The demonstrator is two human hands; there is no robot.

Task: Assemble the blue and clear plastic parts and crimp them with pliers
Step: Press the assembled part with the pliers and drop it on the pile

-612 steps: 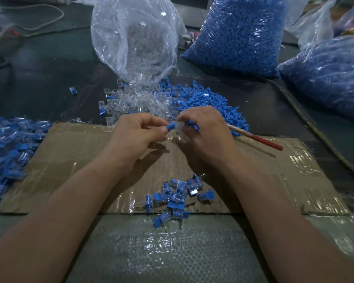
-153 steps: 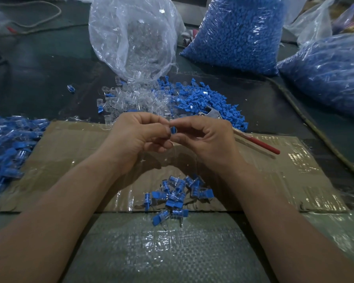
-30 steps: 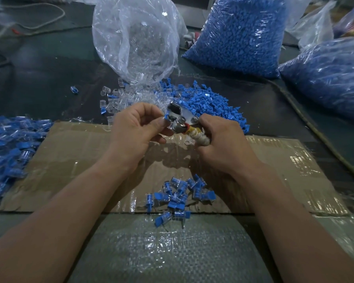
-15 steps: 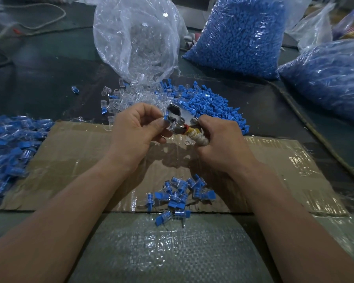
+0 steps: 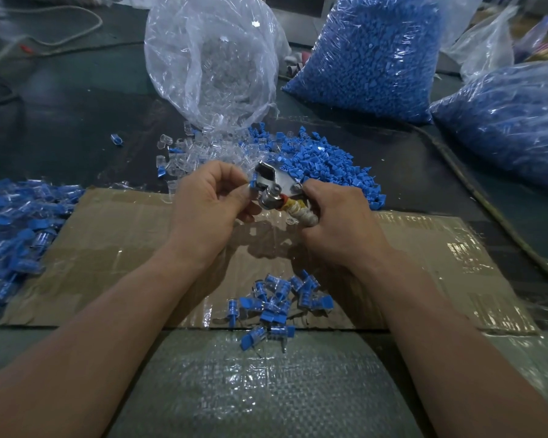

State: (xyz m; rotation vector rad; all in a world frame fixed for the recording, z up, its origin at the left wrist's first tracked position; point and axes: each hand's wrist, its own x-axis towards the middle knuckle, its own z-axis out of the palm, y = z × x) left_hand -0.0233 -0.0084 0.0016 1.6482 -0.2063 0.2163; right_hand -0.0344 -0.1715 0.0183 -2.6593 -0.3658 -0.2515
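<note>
In the head view, the left hand [image 5: 214,202] pinches a small blue-and-clear piece [image 5: 253,184] between thumb and forefinger, the other fingers curled under. It holds the piece just above the far edge of the cardboard sheet [image 5: 108,245]. The right hand [image 5: 337,224] is wrapped round the tape-bound handles of the pliers [image 5: 274,183], whose metal head meets the piece. Whether the jaws have closed fully on it I cannot tell.

This looks like the crimp itself. To do it well, I would seat the piece square in the jaws and keep the pinching fingertips off the metal. One firm squeeze without twisting seems best, since thin clear plastic would likely crack under a skewed bite.

Counted:
- One pair of pliers and one piece in hand.
- By the cardboard's front edge, a heap of assembled pieces [image 5: 277,300], a dozen or somewhat more. They overlap too much for an exact count, and a couple spill onto the woven plastic sheet [image 5: 266,387].
- Beyond the far edge, a pile of loose blue parts [image 5: 326,167] and a pile of clear parts [image 5: 187,154], each past counting, plus one stray blue part [image 5: 117,140] lying apart.
- One open bag of clear parts [image 5: 212,61].
- One full bag of blue parts [image 5: 372,55] and a second blue bag [image 5: 513,121] at the table's right edge.
- At the left edge, one large heap of finished pieces [image 5: 10,222].
</note>
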